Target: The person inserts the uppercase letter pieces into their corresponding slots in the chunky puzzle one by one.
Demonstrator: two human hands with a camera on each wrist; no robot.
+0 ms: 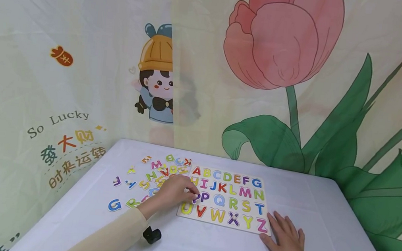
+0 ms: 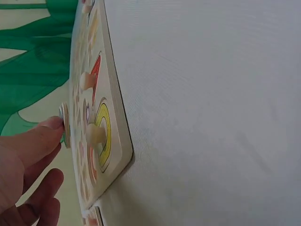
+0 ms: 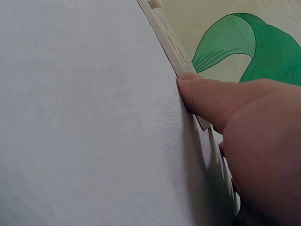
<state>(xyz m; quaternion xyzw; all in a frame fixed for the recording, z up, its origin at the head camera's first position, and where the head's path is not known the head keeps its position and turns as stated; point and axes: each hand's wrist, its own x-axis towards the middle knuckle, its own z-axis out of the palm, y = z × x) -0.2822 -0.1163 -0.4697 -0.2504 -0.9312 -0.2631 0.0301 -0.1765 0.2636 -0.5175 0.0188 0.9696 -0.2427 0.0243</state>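
Note:
The alphabet puzzle board [image 1: 222,222] lies flat on the white table, with rows of coloured letters. Over its left part, my left hand [image 1: 175,189] pinches a purple letter P piece [image 1: 196,198] by its knob, beside the printed purple P. In the left wrist view the piece [image 2: 67,126] shows edge-on between thumb and fingertips, just off the board. A yellow U [image 2: 106,136] and a red V [image 2: 96,77] with knobs sit in the nearest row. My right hand [image 1: 287,240] rests at the board's lower right corner, its thumb [image 3: 202,94] against the edge.
Loose letter pieces lie scattered left of the board, among them a blue G [image 1: 114,205], a green R [image 1: 132,203] and a yellow Y [image 1: 131,170]. A small black object [image 1: 152,235] lies near my left forearm. A printed curtain [image 1: 206,62] hangs behind the table.

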